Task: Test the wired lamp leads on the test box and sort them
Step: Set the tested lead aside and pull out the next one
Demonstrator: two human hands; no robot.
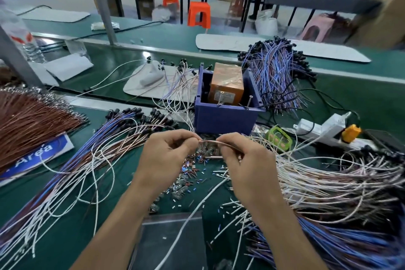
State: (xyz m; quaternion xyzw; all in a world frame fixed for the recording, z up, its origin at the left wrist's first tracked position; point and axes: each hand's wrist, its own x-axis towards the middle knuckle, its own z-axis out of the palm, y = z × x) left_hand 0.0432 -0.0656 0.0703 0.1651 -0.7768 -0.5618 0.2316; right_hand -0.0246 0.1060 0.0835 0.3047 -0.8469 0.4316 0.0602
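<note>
My left hand [166, 155] and my right hand [238, 160] meet just in front of the blue test box [225, 116]. Between their fingertips they pinch the stripped ends of a pinkish-white lamp lead [213, 143], whose wires trail off to the right. An orange block [226, 85] with metal pins sits inside the box. On the left lies a fan of blue, brown and white leads with black lamp heads [105, 144]. A pile of white and brown leads [328, 180] spreads on the right. Another blue-and-brown bundle [274, 72] lies behind the box.
Small cut sleeves and clear bits [188, 173] litter the green mat under my hands. A brown wire bundle [28, 120] lies far left over a blue sign. A white power strip [324, 129] with a yellow plug and a green gadget sit at right. Stools stand beyond the bench.
</note>
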